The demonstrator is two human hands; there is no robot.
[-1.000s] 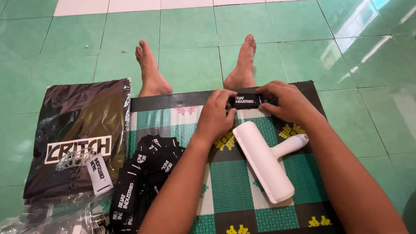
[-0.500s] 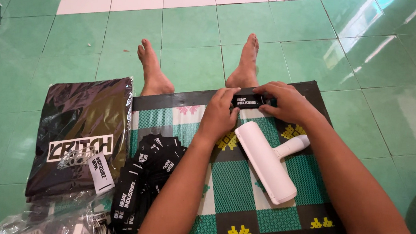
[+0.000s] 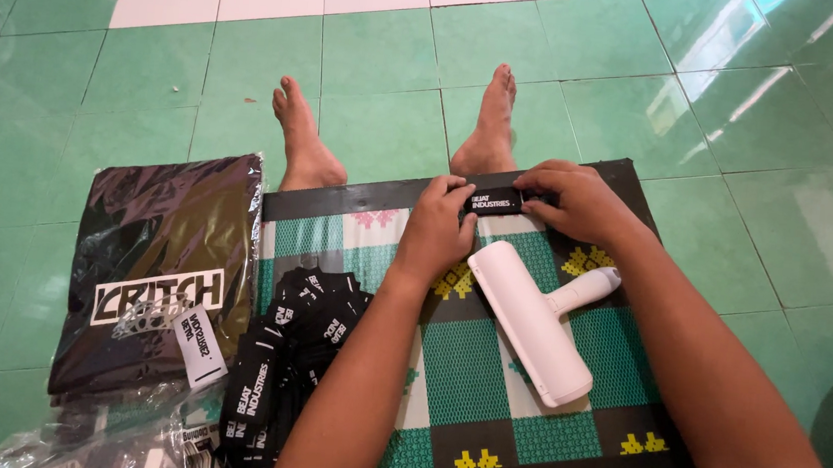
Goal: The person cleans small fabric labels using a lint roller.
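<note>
Small black label at mat's far edge, pinched endwise by left hand and right hand fingers closed on it; looks light, thin, floppy.

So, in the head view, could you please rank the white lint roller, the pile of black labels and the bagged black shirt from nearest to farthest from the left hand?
1. White lint roller: just right of the left hand, on the checked mat.
2. Pile of black labels: below and left of the hand, on the mat's left edge.
3. Bagged black shirt: farthest left, on the green floor.
</note>
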